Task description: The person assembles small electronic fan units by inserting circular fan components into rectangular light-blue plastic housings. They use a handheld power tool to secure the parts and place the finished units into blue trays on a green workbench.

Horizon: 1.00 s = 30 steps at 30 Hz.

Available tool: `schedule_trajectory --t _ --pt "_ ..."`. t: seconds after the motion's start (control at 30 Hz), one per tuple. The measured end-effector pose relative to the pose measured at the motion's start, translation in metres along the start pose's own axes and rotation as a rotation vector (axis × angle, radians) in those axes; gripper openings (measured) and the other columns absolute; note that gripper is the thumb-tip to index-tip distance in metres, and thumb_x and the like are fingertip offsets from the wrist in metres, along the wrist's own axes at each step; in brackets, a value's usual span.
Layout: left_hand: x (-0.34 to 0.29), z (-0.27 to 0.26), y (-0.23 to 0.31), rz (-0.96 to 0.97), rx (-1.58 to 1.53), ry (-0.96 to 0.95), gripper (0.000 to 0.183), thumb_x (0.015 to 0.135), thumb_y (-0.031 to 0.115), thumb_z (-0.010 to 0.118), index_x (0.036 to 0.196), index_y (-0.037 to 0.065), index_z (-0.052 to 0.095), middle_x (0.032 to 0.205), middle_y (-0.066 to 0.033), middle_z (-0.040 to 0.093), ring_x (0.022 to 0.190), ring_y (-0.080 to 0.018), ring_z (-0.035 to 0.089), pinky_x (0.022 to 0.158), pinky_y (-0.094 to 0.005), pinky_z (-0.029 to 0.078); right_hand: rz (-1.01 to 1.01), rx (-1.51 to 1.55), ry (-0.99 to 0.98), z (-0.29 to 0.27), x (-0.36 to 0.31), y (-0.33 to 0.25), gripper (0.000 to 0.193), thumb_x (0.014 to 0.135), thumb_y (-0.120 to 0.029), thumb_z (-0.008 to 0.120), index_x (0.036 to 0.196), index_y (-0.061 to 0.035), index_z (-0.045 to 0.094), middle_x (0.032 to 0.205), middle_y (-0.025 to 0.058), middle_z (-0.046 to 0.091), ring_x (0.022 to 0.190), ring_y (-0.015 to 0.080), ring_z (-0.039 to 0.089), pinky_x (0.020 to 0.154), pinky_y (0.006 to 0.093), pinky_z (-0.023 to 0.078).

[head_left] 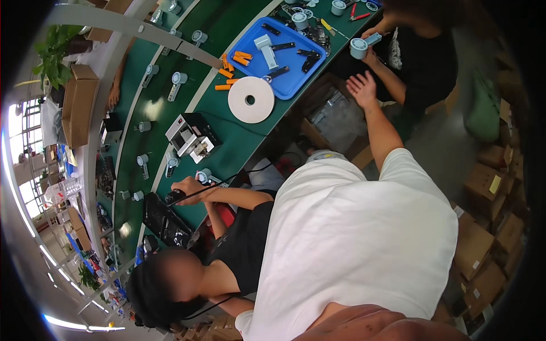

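Observation:
My right hand (363,90) is raised with its fingers spread, and nothing is in it. It hangs beside the bench edge, close to the forearm of a co-worker in black, whose hands hold a light blue round-headed device (359,49). My left arm (227,306) reaches out behind a second co-worker; the left hand is hidden there. That second co-worker sits at the bench, one hand round a black corded tool (175,196), next to another light blue device (203,175).
On the green bench lie a blue tray (242,44) with device parts, a white roll (250,113), orange cylinders (242,58) and a small metal-fronted machine (190,136). Several light blue devices dot the belt (165,113). Cardboard boxes (475,238) are stacked at the right.

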<state>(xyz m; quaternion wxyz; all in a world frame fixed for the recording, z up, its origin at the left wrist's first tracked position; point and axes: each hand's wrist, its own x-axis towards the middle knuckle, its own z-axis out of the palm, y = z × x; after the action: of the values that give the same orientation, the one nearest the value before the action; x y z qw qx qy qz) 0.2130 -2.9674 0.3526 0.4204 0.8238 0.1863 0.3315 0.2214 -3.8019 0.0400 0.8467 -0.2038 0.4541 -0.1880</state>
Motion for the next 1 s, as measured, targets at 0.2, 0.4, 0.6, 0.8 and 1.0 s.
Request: schedule_trajectory --t 0.2,0.4,0.6,0.8,1.0 --pt "-0.010 0.107 -0.009 -0.281 -1.439 -0.233 0.057 0.086 0.064 0.062 0.097 0.008 0.055 0.076 -0.0039 0.056 0.071 -0.0149 0.056 0.065 -0.0341 0.044 -0.094 0.286 -0.038 0.032 0.004 -0.024 0.081 0.097 -0.059 0.053 0.150 -0.0022 0.032 0.144 0.0287 0.049 0.127 0.0445 0.055 0.107 0.0537 0.047" --pt "-0.038 0.255 -0.053 -0.499 -2.438 -0.388 0.059 0.086 0.067 0.062 0.096 0.009 0.054 0.074 -0.0029 0.054 0.069 -0.0144 0.055 0.064 -0.0341 0.043 -0.061 0.305 -0.070 0.037 0.008 -0.015 0.081 0.094 -0.061 0.058 0.144 -0.0006 0.038 0.142 0.0268 0.053 0.125 0.0415 0.058 0.104 0.0527 0.049" --pt "-0.052 0.319 -0.094 -0.501 -2.655 -0.558 0.064 0.083 0.074 0.062 0.094 0.011 0.053 0.071 -0.0024 0.050 0.066 -0.0150 0.053 0.062 -0.0342 0.043 -0.010 0.290 -0.053 0.041 -0.002 0.002 0.067 0.095 -0.056 0.056 0.138 -0.0055 0.046 0.134 0.0210 0.061 0.118 0.0359 0.063 0.099 0.0468 0.052" --pt "-0.056 0.271 -0.037 -0.497 -1.958 -0.534 0.049 0.088 0.059 0.059 0.084 0.010 0.055 0.071 -0.0060 0.050 0.065 -0.0216 0.053 0.063 -0.0387 0.045 -0.014 0.074 0.017 0.010 0.005 0.015 0.042 0.095 -0.042 0.061 0.121 -0.0079 0.058 0.120 0.0141 0.069 0.108 0.0279 0.068 0.091 0.0415 0.055" --pt "-0.040 0.006 0.125 -1.799 -1.658 -0.080 0.015 0.083 0.022 0.060 0.069 0.016 0.062 0.074 -0.0039 0.061 0.074 -0.0236 0.062 0.065 -0.0423 0.047 0.060 -0.670 0.017 0.009 0.023 0.074 0.023 0.094 -0.028 0.067 0.110 -0.0114 0.063 0.092 0.0059 0.072 0.076 0.0185 0.071 0.062 0.0332 0.057"
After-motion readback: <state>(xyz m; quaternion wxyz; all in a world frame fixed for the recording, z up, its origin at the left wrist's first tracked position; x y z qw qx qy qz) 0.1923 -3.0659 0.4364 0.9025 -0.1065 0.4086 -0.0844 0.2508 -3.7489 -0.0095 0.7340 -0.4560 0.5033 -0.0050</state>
